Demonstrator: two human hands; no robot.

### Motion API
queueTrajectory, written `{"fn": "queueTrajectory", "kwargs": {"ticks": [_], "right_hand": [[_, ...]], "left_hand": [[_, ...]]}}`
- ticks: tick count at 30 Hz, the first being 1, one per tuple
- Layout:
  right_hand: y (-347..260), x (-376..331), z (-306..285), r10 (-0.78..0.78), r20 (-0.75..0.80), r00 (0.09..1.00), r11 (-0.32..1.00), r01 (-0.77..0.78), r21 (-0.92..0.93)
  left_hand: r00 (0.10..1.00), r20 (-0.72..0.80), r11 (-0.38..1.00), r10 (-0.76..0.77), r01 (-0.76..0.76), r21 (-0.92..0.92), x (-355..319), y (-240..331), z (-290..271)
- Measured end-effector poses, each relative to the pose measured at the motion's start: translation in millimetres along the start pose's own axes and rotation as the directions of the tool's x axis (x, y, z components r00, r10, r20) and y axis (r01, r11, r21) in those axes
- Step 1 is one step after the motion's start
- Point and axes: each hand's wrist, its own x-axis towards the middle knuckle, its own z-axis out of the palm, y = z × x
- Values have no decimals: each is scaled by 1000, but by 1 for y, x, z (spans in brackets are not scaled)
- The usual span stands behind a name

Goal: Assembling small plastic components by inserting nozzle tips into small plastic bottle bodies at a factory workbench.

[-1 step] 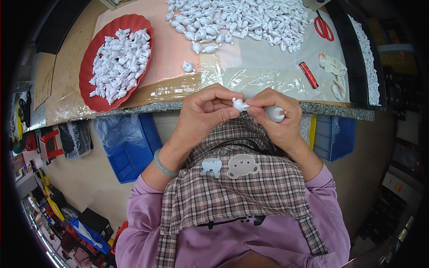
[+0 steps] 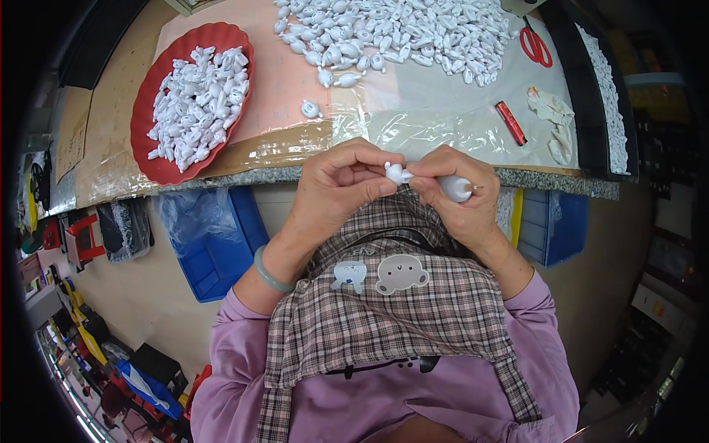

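Observation:
Both my hands meet just in front of the table edge, above my plaid apron (image 2: 399,310). My left hand (image 2: 336,192) pinches a small white plastic piece (image 2: 397,173) between thumb and fingers. My right hand (image 2: 461,203) touches the same piece with its fingertips and grips a white rounded tool (image 2: 456,188) with a thin metal tip pointing right. A green bangle (image 2: 269,275) is on my left wrist.
A red oval tray (image 2: 144,103) of white pieces lies at the left and a big heap of white pieces (image 2: 399,29) at the back. One loose piece (image 2: 311,109), red scissors (image 2: 535,46), a red stick (image 2: 511,122) and white cloth (image 2: 554,122) lie on the table. Blue bins (image 2: 214,244) stand below.

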Motion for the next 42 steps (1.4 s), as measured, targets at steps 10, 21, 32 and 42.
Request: {"fn": "queueTrajectory", "kwargs": {"ticks": [10,21,32,42], "right_hand": [[12,-7,8,-116,-72,991,993,117,7],[11,-1,3,-290,-86,953,951,277,-139],[6,-17,3,-429,-92,899,862,377,-339],[5,-18,3,-466,-70,882,837,414,-358]], "left_hand": [[1000,-13,995,-11,12,99,-5,-2,1],[996,5,990,94,-94,109,-1,-4,6],[857,219,684,465,-506,526,-5,1,12],[844,185,654,504,-513,556,-6,1,18]]}}
